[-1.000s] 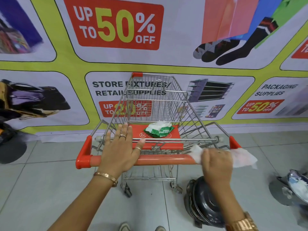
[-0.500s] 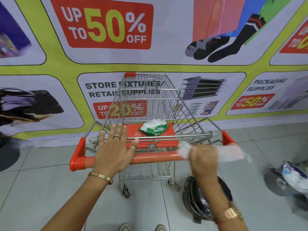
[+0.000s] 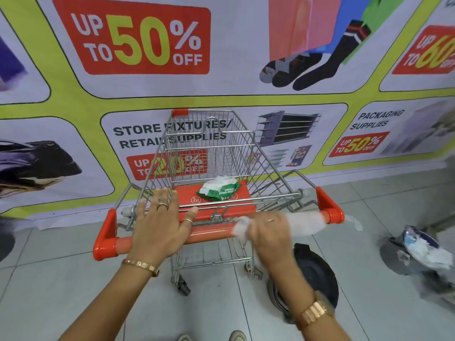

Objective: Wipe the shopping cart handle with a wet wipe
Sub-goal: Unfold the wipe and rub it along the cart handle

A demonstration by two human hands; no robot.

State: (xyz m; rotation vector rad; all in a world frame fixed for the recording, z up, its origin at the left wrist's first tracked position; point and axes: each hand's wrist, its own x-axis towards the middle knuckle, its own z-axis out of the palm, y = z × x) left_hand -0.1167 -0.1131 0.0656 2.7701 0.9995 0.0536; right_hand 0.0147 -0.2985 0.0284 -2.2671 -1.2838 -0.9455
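Note:
A small wire shopping cart stands in front of me with an orange-red handle [image 3: 211, 234] running left to right. My left hand [image 3: 160, 223] rests on the handle's left half, fingers spread flat over it. My right hand [image 3: 269, 231] is blurred with motion and holds a white wet wipe [image 3: 301, 223] wrapped over the right half of the handle. The wipe's loose end trails past the right red end cap [image 3: 331, 212]. A green wet wipe pack [image 3: 219, 190] lies on the cart's red child seat flap.
A large sale banner [image 3: 221, 70] covers the wall just behind the cart. A black round bin [image 3: 312, 274] stands on the tiled floor below my right arm. A grey bin with crumpled waste [image 3: 418, 252] sits at the right. My shoe tips [image 3: 211, 337] show at the bottom.
My right hand slid the wipe leftward along the handle and is now blurred in motion. My left hand has kept its place on the left half.

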